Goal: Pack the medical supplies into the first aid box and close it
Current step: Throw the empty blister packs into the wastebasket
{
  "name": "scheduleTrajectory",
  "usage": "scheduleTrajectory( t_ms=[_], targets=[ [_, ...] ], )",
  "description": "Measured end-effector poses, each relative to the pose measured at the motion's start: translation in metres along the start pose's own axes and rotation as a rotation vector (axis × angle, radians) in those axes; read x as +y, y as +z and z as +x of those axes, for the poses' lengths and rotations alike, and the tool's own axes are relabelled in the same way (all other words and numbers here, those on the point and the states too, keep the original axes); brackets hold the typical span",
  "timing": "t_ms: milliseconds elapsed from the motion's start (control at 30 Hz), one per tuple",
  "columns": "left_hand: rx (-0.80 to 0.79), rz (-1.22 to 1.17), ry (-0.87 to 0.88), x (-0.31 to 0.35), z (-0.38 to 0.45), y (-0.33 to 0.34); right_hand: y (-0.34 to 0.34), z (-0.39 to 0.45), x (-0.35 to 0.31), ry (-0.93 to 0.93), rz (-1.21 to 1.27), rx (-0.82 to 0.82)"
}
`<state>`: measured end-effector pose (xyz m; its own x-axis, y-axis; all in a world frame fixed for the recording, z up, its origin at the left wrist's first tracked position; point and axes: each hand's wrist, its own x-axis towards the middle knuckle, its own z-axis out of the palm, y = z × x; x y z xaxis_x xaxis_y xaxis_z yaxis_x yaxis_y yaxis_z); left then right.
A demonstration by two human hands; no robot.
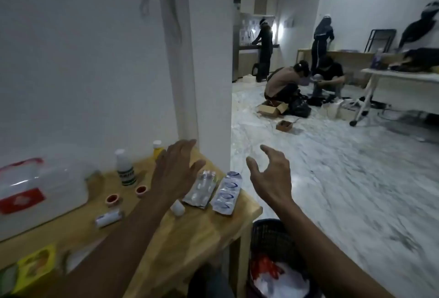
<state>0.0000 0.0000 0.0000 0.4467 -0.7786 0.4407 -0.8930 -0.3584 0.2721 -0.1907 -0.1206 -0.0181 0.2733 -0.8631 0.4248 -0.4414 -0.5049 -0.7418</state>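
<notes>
White walls and a marble floor frame the small wooden table I am working at, with other people busy far across the room. From what I see, packing has barely begun. The first aid box, clear plastic with a red label and red trim, sits at the table's left end, and I cannot tell whether its lid is up or down. Every supply I can make out lies outside it: a white bottle and a yellow bottle toward the wall, two small orange-rimmed pots, a white roll, a small white cap, and two blister packs side by side near the right edge. A yellow packet lies blurred at the near corner.

My left hand hovers above the table just beside the blister packs, fingers spread and holding nothing. My right hand hangs past the table edge over the floor, fingers curled loosely apart, also empty. I judge all the loading and the closing remain to be done.
</notes>
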Motion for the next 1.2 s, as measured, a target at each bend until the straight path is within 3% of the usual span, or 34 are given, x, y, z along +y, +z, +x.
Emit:
scheduleTrajectory(
  t_ms=[200,400,667,933,1067,1200],
  targets=[
    [-0.145,0.041,-0.051,-0.028,0.012,0.054,0.052,0.001,0.036,0.158,-0.002,-0.169],
    [-0.237,0.118,-0.058,-0.032,0.027,0.076,0.076,0.009,0.047,0.232,-0.002,-0.236],
    [-0.216,0.068,-0.064,-0.031,0.028,0.088,0.079,0.007,0.047,0.266,0.0,-0.235],
    [-0.104,-0.091,-0.059,-0.019,0.031,0.083,0.068,0.007,0.042,0.29,0.164,-0.114],
    [-0.071,-0.341,-0.057,-0.007,0.032,0.076,0.044,0.011,0.04,0.275,0.256,-0.02],
    [0.07,-0.417,-0.048,0.031,0.037,0.066,0.006,0.021,0.044,0.228,0.273,0.098]
  ],
)
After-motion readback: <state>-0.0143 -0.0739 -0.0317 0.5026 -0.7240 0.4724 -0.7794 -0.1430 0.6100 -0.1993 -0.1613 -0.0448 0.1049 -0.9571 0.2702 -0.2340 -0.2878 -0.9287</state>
